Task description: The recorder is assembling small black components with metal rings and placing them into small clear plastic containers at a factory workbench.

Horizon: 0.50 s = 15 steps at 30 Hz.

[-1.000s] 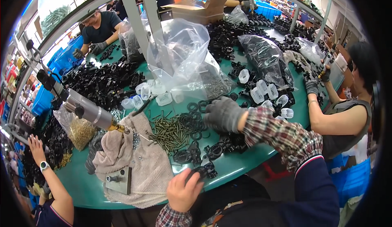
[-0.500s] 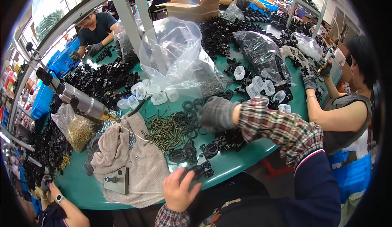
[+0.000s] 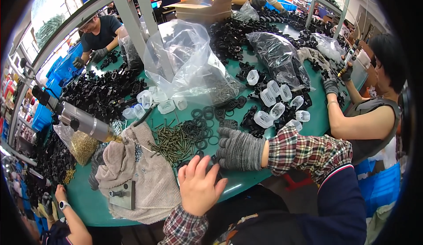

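Observation:
Bare and with fingers spread, my left hand (image 3: 200, 187) lies at the table's near edge, its fingertips over black plastic parts that it mostly covers. Close to its right, my right hand (image 3: 240, 150) wears a grey knit glove. Its fingers curl downward together among the black parts; what they hold, if anything, is hidden. Just beyond both hands are a loose cluster of black rubber rings (image 3: 198, 129) and a pile of long brass-coloured screws (image 3: 174, 142). A beige cloth (image 3: 152, 179) is spread to the left, bearing a metal block with a peg (image 3: 122, 194).
A silver power screwdriver (image 3: 88, 122) slants over the left side, by a bag of small brass pieces (image 3: 83, 148). Clear plastic cups (image 3: 264, 119), large plastic bags (image 3: 180, 59) and heaps of black parts (image 3: 99, 90) lie farther back. Co-workers sit around the table.
My right hand has come nearer, from the rubber rings to beside my left hand. My left hand has moved slightly right and forward over the black parts. The view has shifted a little.

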Each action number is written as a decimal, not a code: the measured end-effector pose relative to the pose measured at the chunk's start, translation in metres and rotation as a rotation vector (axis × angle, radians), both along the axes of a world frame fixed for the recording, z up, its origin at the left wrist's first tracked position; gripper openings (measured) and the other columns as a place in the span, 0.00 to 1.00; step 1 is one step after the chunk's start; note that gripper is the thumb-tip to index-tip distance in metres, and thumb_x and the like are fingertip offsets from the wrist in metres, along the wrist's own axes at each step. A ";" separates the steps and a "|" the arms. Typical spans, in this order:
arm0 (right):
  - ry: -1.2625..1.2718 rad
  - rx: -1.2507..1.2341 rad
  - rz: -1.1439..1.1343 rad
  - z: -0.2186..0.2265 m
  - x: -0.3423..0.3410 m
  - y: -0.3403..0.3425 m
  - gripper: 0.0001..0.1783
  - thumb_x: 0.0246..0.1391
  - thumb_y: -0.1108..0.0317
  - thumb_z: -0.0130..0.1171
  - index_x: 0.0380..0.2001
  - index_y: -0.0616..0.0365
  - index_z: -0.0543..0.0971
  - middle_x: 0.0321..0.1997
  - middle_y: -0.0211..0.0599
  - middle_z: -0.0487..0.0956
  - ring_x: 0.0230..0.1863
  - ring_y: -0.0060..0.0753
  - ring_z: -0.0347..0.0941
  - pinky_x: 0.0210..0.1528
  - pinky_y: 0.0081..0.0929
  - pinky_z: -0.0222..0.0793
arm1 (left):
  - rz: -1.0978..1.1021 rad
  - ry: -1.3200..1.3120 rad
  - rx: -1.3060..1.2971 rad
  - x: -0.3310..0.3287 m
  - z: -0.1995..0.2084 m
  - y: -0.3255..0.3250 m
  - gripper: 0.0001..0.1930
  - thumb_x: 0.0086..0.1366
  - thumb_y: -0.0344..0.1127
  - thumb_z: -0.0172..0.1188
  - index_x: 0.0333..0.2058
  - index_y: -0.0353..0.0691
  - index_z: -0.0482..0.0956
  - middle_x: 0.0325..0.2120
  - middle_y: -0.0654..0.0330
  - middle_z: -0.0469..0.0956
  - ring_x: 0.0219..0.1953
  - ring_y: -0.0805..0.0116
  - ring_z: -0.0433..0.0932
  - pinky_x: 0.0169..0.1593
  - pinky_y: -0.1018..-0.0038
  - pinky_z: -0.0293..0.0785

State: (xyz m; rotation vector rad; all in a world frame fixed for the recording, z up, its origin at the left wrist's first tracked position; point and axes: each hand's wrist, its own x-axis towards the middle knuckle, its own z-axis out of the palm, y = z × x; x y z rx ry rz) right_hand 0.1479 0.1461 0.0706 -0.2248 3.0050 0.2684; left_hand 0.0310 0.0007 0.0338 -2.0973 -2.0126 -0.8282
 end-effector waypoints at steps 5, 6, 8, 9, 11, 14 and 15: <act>0.118 -0.024 -0.010 -0.009 0.015 0.008 0.08 0.43 0.61 0.49 0.24 0.47 0.77 0.34 0.29 0.75 0.42 0.35 0.70 0.57 0.47 0.53 | -0.039 0.018 -0.049 0.003 -0.001 0.011 0.17 0.45 0.45 0.62 0.33 0.44 0.77 0.42 0.59 0.69 0.49 0.59 0.63 0.50 0.61 0.55; 0.203 -0.047 -0.003 -0.011 0.020 0.012 0.08 0.43 0.60 0.49 0.24 0.47 0.77 0.34 0.29 0.75 0.42 0.36 0.70 0.57 0.47 0.53 | -0.043 0.024 -0.058 0.004 -0.001 0.013 0.17 0.45 0.45 0.61 0.33 0.44 0.77 0.42 0.59 0.69 0.49 0.59 0.63 0.50 0.60 0.55; 0.288 -0.072 0.001 -0.017 0.025 0.017 0.09 0.43 0.60 0.49 0.24 0.47 0.77 0.34 0.29 0.75 0.43 0.37 0.69 0.57 0.47 0.53 | -0.049 0.031 -0.069 0.004 -0.001 0.017 0.17 0.45 0.45 0.61 0.34 0.44 0.77 0.42 0.59 0.69 0.49 0.59 0.63 0.50 0.60 0.55; 0.326 -0.099 -0.004 -0.021 0.026 0.019 0.09 0.41 0.60 0.50 0.25 0.48 0.76 0.34 0.28 0.74 0.41 0.35 0.69 0.56 0.47 0.55 | -0.046 0.025 -0.068 0.004 -0.001 0.019 0.16 0.45 0.44 0.61 0.33 0.44 0.77 0.42 0.59 0.69 0.49 0.59 0.63 0.51 0.60 0.55; 0.401 -0.152 -0.017 -0.026 0.029 0.022 0.10 0.37 0.60 0.52 0.26 0.49 0.75 0.33 0.27 0.73 0.39 0.33 0.69 0.53 0.46 0.60 | -0.041 0.014 -0.067 0.003 -0.001 0.022 0.14 0.46 0.42 0.59 0.33 0.45 0.77 0.41 0.59 0.70 0.49 0.59 0.64 0.51 0.62 0.55; 0.409 -0.165 -0.026 -0.030 0.033 0.026 0.10 0.36 0.60 0.54 0.26 0.49 0.74 0.33 0.27 0.73 0.39 0.33 0.69 0.53 0.46 0.60 | -0.034 0.019 -0.085 0.004 -0.001 0.029 0.15 0.46 0.42 0.59 0.34 0.45 0.77 0.42 0.59 0.69 0.48 0.58 0.64 0.51 0.61 0.55; 0.412 -0.170 -0.031 -0.030 0.034 0.027 0.11 0.36 0.60 0.54 0.26 0.49 0.74 0.33 0.27 0.73 0.39 0.33 0.69 0.53 0.46 0.60 | -0.031 0.020 -0.093 0.005 -0.001 0.031 0.15 0.46 0.42 0.59 0.34 0.46 0.77 0.42 0.59 0.69 0.48 0.58 0.64 0.51 0.60 0.55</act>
